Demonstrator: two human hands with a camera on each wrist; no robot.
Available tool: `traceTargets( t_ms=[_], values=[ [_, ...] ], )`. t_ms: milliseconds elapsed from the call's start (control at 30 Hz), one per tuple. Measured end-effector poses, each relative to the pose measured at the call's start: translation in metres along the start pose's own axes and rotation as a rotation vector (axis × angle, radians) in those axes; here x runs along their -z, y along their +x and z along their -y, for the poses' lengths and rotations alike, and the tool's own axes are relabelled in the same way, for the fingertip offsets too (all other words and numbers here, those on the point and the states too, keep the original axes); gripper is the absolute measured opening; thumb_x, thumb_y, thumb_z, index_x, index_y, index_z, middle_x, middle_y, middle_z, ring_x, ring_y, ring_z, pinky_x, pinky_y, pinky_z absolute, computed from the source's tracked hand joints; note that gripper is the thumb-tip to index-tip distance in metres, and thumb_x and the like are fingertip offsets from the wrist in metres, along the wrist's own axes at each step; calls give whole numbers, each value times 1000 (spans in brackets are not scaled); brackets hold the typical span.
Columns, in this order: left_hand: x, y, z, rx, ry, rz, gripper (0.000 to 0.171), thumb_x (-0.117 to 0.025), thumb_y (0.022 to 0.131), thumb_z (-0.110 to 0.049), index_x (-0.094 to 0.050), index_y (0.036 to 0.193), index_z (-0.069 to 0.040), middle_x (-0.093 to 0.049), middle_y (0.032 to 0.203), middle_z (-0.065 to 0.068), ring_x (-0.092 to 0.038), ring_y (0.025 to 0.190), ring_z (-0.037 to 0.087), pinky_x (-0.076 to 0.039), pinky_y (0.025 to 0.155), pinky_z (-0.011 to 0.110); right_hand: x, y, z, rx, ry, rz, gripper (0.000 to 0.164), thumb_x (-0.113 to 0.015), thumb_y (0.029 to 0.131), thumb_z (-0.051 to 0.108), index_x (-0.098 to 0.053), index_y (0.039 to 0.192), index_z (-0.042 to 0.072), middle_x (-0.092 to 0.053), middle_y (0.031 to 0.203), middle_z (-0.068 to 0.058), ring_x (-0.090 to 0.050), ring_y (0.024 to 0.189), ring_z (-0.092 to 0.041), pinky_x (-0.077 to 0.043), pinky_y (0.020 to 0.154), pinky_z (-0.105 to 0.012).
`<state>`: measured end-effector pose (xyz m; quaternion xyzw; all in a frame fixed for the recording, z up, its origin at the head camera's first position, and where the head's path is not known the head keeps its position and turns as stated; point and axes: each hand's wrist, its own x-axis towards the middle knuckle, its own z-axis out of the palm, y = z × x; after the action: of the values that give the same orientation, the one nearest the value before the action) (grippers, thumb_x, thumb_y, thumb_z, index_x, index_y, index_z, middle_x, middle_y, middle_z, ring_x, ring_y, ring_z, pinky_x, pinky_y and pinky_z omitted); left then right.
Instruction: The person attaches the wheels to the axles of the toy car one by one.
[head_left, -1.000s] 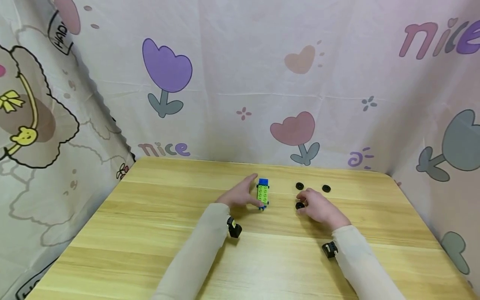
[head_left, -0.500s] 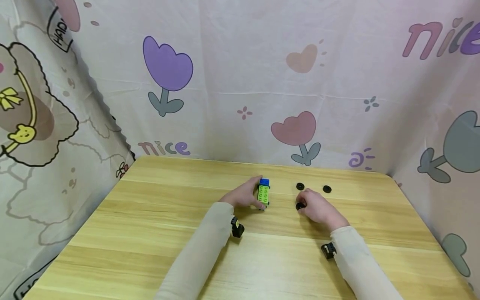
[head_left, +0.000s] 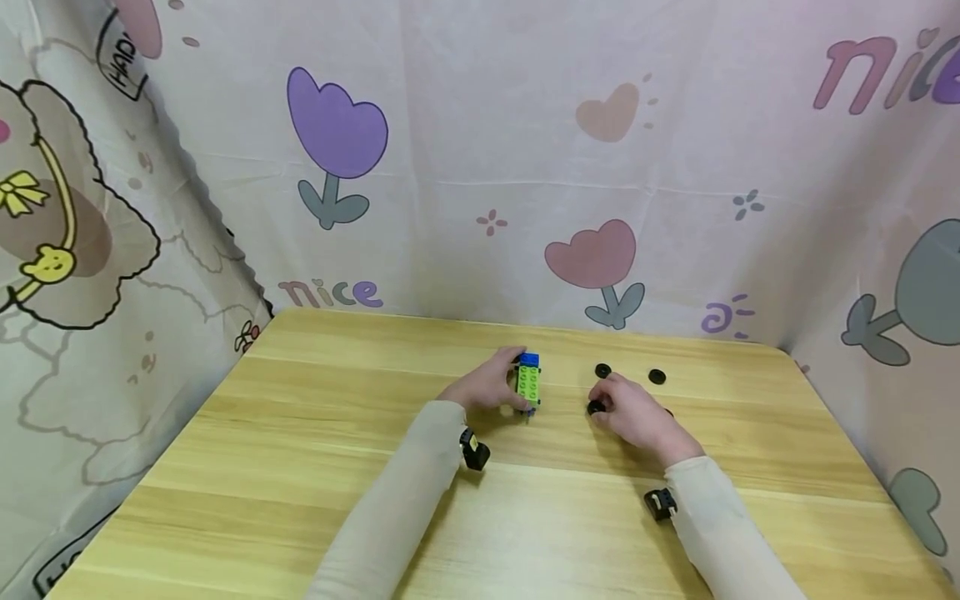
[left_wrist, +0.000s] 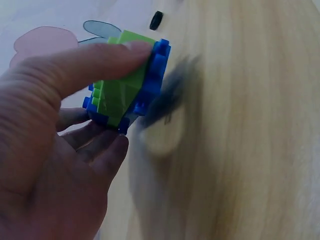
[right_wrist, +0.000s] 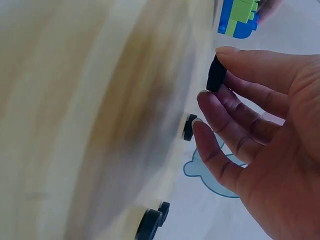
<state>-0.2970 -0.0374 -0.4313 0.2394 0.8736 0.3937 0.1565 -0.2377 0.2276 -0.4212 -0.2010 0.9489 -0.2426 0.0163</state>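
My left hand (head_left: 483, 386) grips a small toy car body of building bricks (head_left: 528, 383), green and studded on top with blue parts at the ends and underneath. In the left wrist view the thumb (left_wrist: 107, 60) lies across one end of the green bricks (left_wrist: 120, 95), and the fingers curl round the other end. To the right, my right hand (head_left: 632, 411) pinches a black toy wheel (right_wrist: 216, 74) between thumb and fingertips, close over the table. The wheel is seen edge-on in the right wrist view, with the brick car body just beyond it.
Two black wheels, one nearer (head_left: 603, 370) and one farther right (head_left: 657, 377), lie behind my right hand on the wooden table (head_left: 300, 433). Another wheel (right_wrist: 148, 225) is mostly hidden by the hand in the head view. A printed curtain (head_left: 465, 108) hangs behind the table.
My left hand has closed round the brick car body, which it earlier only reached around. My right hand has taken hold of a wheel and shifted slightly left with it.
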Motion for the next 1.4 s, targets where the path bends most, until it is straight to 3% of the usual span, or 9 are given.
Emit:
traceTargets(
  t_ms=[167, 333, 467, 633, 867, 1167, 1400],
  values=[
    [4, -3, -1, -23, -53, -6, 108, -85, 77, -14, -13, 157, -6, -23, 151, 14, -40, 129, 27, -32, 110, 37, 3, 1, 5, -27, 4, -15, 24, -72, 87, 6, -66, 109, 0, -56, 100, -4, -55, 87, -21, -49, 80, -41],
    [3, -10, -4, -39, -134, -13, 108, -85, 75, -9, -14, 157, -6, -22, 149, 14, -43, 128, 31, -41, 103, 32, 5, 0, 15, 24, -3, -77, 27, -72, 88, 6, -66, 113, 0, -57, 106, -7, -59, 93, -25, -51, 82, -44],
    [1, -14, -6, -41, -301, -7, 106, -84, 73, 1, -17, 155, -7, -26, 145, 14, -42, 131, 36, -47, 96, 30, 7, -1, 23, 66, -2, -128, 28, -74, 87, 8, -66, 114, 2, -59, 107, -6, -61, 94, -25, -52, 83, -45],
    [-3, -19, -8, -43, -449, 8, 106, -82, 72, 5, -17, 154, -10, -25, 152, 16, -35, 137, 38, -43, 101, 36, 10, -3, 34, 85, 16, -146, 29, -74, 88, 8, -65, 114, 2, -61, 106, -5, -62, 94, -24, -53, 83, -44],
    [-6, -22, -8, -57, -487, 3, 116, -81, 73, 7, -7, 158, -19, -17, 155, 13, -32, 139, 35, -42, 102, 34, 12, -6, 48, 106, 76, -179, 26, -75, 88, 8, -65, 111, 2, -61, 102, -2, -63, 90, -19, -55, 78, -40],
    [-12, -25, -7, -77, -521, -2, 110, -78, 74, 12, -9, 156, -15, -31, 149, 21, -37, 136, 37, -43, 101, 37, 11, -8, 62, 174, 111, -190, 28, -75, 87, 8, -66, 114, 4, -61, 103, 0, -61, 89, -18, -55, 77, -40],
    [-17, -24, -5, -103, -486, -62, 108, -79, 76, 7, -14, 156, -25, -23, 157, 15, -38, 136, 36, -42, 103, 39, 5, -7, 67, 169, 139, -210, 31, -77, 85, 7, -65, 114, 1, -60, 99, 0, -60, 86, -17, -54, 77, -39]
  ],
)
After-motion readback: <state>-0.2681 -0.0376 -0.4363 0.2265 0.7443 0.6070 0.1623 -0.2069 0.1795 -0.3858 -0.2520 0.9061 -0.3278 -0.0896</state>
